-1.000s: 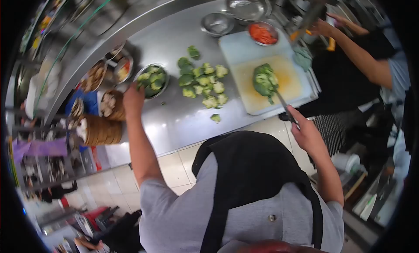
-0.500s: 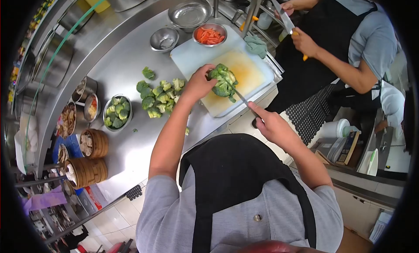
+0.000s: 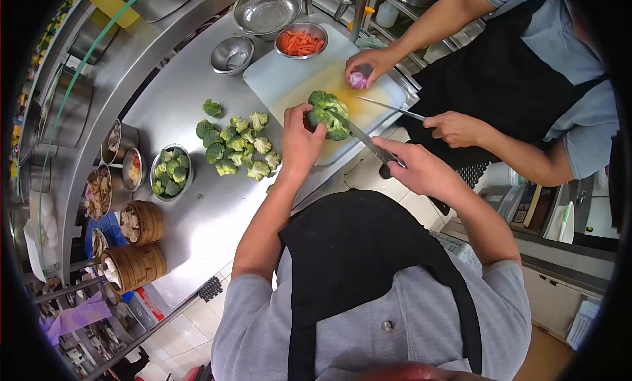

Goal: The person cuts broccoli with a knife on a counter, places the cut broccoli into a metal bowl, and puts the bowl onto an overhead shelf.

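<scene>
My left hand (image 3: 303, 136) grips the left side of a broccoli head (image 3: 329, 111) over the white cutting board (image 3: 270, 81). In my right hand (image 3: 411, 162) is a knife (image 3: 359, 136), its blade reaching into the broccoli from the lower right. Cut broccoli florets (image 3: 230, 144) lie loose on the steel table left of my left hand. A steel bowl of florets (image 3: 172, 172) stands further left. Across the board, a co-worker's hand (image 3: 372, 64) holds a red onion (image 3: 357, 81), and their other hand (image 3: 455, 129) holds a second knife (image 3: 388, 106) pointing toward the board.
A bowl of cut carrots (image 3: 301, 41) sits at the board's far edge. Empty steel bowls (image 3: 232, 54) stand beside it. Bamboo steamers (image 3: 139, 266) and food containers line the left side. The co-worker's arm (image 3: 438, 19) reaches in from the right.
The co-worker has moved in to the board, now with an onion in one hand and the knife lowered. My hands and the broccoli have shifted slightly; the view has moved a little.
</scene>
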{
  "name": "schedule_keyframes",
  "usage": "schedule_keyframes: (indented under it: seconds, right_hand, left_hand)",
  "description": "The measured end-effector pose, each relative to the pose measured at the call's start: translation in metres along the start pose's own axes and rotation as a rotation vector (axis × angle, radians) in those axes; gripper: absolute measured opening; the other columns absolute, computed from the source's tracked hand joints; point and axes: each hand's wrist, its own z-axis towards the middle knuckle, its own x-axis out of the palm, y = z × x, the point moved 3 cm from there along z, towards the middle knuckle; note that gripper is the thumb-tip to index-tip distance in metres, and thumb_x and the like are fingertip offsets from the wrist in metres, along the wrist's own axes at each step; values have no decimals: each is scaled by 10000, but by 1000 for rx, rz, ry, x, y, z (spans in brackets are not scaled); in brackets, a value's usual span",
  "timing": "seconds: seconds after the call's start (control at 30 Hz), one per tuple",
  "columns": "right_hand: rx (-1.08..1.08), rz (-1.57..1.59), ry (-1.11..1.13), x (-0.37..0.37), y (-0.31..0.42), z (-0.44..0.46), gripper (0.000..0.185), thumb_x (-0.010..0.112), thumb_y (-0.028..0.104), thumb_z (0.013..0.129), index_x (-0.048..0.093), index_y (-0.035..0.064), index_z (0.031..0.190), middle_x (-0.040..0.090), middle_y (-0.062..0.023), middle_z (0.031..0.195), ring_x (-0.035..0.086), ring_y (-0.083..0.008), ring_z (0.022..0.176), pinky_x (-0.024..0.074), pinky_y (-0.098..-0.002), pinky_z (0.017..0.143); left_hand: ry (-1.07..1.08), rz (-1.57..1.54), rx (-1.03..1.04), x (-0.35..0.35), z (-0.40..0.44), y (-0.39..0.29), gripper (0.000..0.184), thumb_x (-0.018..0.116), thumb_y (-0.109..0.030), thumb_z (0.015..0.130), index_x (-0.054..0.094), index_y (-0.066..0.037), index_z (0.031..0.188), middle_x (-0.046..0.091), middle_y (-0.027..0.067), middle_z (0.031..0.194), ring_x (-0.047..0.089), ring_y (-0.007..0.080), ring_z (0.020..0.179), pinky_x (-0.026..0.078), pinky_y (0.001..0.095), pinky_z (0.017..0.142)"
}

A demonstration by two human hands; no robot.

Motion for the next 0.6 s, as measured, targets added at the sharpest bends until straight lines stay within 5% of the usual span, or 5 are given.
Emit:
schedule_keyframes:
  seconds: [0.23,0.57,0.6]
  right_hand:
    - [189,46,136,-19,26,6,657,513,31,1000,437,114,1647,604,-78,710,500,-150,433,494,-341,477]
    - [154,-45,81,5,36,30,649,521,27,1007,462,156,1641,611,-83,718,526,-150,461,511,-346,492]
    - [151,-48,83,4,34,31,649,521,27,1007,462,156,1641,611,-83,718,526,-150,461,511,-346,492]
  left_hand:
    - [9,-13,6,-1,-7,2,458,766,-78,832,621,10,1257,586,147,1148,616,245,896,539,371,834]
    - [44,-64,4,-2,-4,7,422,768,-62,860,623,14,1249,623,140,1199,650,229,928,556,357,829]
    - [57,-225,-124,-1,-2,15,404,739,-45,903,614,14,1283,627,128,1251,665,228,977,569,364,855]
